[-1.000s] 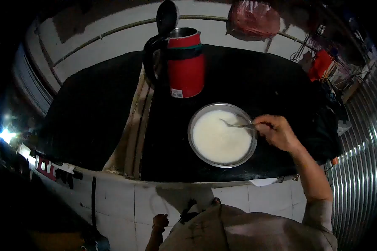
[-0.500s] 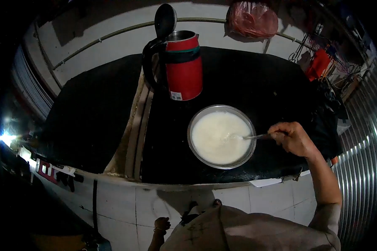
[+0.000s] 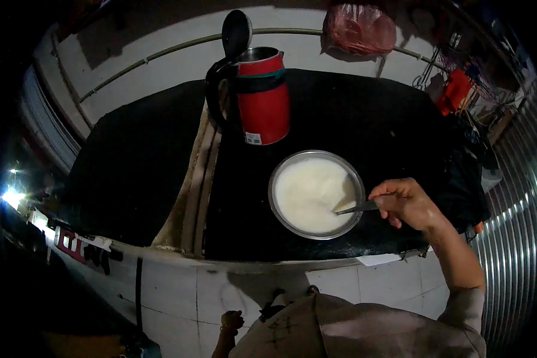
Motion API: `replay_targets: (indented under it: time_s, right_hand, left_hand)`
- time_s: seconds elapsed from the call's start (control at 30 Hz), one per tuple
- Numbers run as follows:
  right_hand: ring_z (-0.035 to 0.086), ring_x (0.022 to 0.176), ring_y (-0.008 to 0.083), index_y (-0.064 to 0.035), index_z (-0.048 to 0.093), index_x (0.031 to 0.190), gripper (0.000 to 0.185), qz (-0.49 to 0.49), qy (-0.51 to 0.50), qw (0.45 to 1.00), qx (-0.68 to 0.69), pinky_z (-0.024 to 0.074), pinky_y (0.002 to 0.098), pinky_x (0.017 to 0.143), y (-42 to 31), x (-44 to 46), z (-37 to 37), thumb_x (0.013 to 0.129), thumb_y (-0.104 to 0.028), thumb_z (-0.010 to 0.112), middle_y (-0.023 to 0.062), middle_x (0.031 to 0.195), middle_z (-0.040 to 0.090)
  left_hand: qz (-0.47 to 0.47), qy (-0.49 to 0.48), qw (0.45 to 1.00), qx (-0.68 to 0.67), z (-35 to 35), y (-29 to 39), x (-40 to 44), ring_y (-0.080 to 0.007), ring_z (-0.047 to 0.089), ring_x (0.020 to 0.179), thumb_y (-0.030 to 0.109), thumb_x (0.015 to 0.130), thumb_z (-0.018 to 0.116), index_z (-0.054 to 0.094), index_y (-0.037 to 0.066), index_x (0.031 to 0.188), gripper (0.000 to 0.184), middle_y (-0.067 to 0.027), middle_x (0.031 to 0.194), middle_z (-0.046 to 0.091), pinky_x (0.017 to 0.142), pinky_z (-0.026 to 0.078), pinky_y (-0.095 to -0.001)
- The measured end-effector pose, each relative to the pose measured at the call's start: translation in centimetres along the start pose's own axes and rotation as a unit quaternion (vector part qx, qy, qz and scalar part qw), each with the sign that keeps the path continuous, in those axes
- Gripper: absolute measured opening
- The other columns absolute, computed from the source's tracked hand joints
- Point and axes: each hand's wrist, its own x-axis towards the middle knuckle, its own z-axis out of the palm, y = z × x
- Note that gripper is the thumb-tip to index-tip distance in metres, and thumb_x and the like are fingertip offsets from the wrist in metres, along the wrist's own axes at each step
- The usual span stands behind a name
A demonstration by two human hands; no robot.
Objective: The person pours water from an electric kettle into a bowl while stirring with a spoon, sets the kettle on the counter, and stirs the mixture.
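A steel bowl of milky white liquid rests on the black tabletop near its front edge. My right hand is closed around the handle of a metal spoon. The spoon slants over the bowl's right rim, and its lower end is hidden in the liquid. Down by my body, over the floor, hangs my left hand, fingers curled and nothing visible in them. Behind the bowl, to the left, a red and black electric kettle stands upright with its lid raised.
A pale wooden strip divides the black table surface left of the kettle. A pink plastic bag is against the back wall. Cables and an orange-red item crowd the right rear, beside corrugated metal sheeting.
My right hand has shifted slightly left and down, and the spoon's dipped end has moved toward the front of the bowl. My left hand stays low by my body.
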Motion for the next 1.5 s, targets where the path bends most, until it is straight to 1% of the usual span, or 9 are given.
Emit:
replay_targets:
  time_s: [0.1,0.17,0.3,0.5,0.77,0.9,1.07,1.3,1.5]
  right_hand:
    - [0.044,0.042,0.0075,0.0002,0.06,0.091,0.011,-0.008,0.028,0.999,0.027,0.0367,0.0208,0.038,-0.2,-1.1,-0.9,0.086,-0.006,0.052,0.0036,0.062,0.052]
    - [0.045,0.042,0.0083,0.0003,0.06,0.092,0.012,-0.042,0.061,0.996,0.042,0.0369,0.0208,0.038,-0.4,-1.6,-1.5,0.086,-0.007,0.051,0.0044,0.062,0.052]
    - [0.046,0.042,0.0084,-0.0002,0.059,0.093,0.013,-0.097,0.112,0.989,0.025,0.0377,0.0209,0.039,-1.4,-2.3,-1.9,0.086,-0.01,0.054,0.0038,0.061,0.053]
    - [0.053,0.055,0.0105,-0.0003,0.059,0.095,0.012,-0.221,0.141,0.952,-0.159,0.0414,0.0228,0.047,-2.7,-2.5,-1.7,0.085,-0.007,0.055,0.005,0.071,0.056]
    - [0.061,0.072,0.0327,0.0012,0.057,0.093,0.016,-0.409,0.106,0.83,-0.363,0.0497,0.0358,0.06,-0.2,2.4,-1.2,0.077,0.003,0.058,0.0175,0.082,0.061]
    - [0.062,0.076,0.0331,0.0018,0.057,0.094,0.017,-0.39,0.101,0.842,-0.358,0.0514,0.0364,0.064,1.5,3.0,-1.1,0.078,0.003,0.058,0.0182,0.085,0.062]
    - [0.063,0.074,0.0289,0.0025,0.056,0.096,0.016,-0.296,0.101,0.886,-0.341,0.0515,0.0342,0.064,1.5,1.3,-0.9,0.081,0.001,0.057,0.0186,0.086,0.062]
    - [0.049,0.052,0.009,0.001,0.058,0.093,0.011,-0.101,0.075,0.982,-0.143,0.0429,0.0226,0.045,0.9,-1.0,-0.6,0.087,-0.007,0.053,0.0042,0.066,0.051]
    - [0.048,0.047,0.0081,0.0006,0.058,0.093,0.013,-0.034,0.023,0.999,-0.003,0.0409,0.0213,0.042,1.6,-0.8,0.3,0.088,-0.01,0.052,0.0035,0.065,0.051]
  left_hand:
    - [-0.074,0.119,0.926,-0.349,1.0,0.3,-0.4,-0.0272,0.061,0.078,0.029,0.07,0.06,0.062,0.014,0.084,0.02,-0.0073,0.076,0.064,0.064,0.05,-0.0418]
    - [-0.023,-0.03,0.999,0.032,-2.9,2.4,-0.6,-0.0274,0.061,0.081,0.028,0.069,0.06,0.064,0.015,0.084,0.02,-0.0074,0.082,0.065,0.067,0.05,-0.0425]
    - [0.029,0.063,0.997,0.028,-1.6,1.3,-0.4,-0.025,0.062,0.07,0.026,0.071,0.061,0.063,0.01,0.084,0.02,-0.009,0.078,0.065,0.058,0.05,-0.0408]
    - [0.07,0.137,0.89,-0.429,-0.8,0.6,-0.1,-0.0203,0.054,0.046,0.018,0.078,0.064,0.059,-0.002,0.081,0.021,-0.0107,0.059,0.057,0.037,0.042,-0.0325]
    - [0.015,0.111,0.876,-0.47,-1.1,0.6,-0.4,-0.0197,0.055,0.048,0.019,0.076,0.065,0.059,-0.002,0.082,0.023,-0.0098,0.061,0.058,0.039,0.043,-0.0321]
    - [0.083,0.145,0.897,-0.409,-0.7,0.1,-0.1,-0.0186,0.055,0.05,0.02,0.077,0.063,0.059,-0.002,0.084,0.024,-0.0086,0.062,0.059,0.041,0.044,-0.0307]
    - [-0.215,-0.012,0.802,-0.557,-11.9,8.0,-1.3,-0.0143,0.058,0.064,0.023,0.077,0.065,0.06,-0.001,0.091,0.029,-0.0085,0.077,0.062,0.056,0.048,-0.0284]
    - [0.037,-0.038,0.851,-0.522,-30.0,16.9,-5.5,-0.0147,0.059,0.069,0.017,0.081,0.063,0.06,-0.001,0.093,0.022,-0.0087,0.081,0.062,0.06,0.049,-0.0284]
    - [0.212,0.184,0.871,-0.404,-38.9,21.1,-5.4,-0.0118,0.058,0.067,0.014,0.081,0.063,0.059,0.003,0.097,0.02,-0.006,0.08,0.062,0.059,0.048,-0.025]
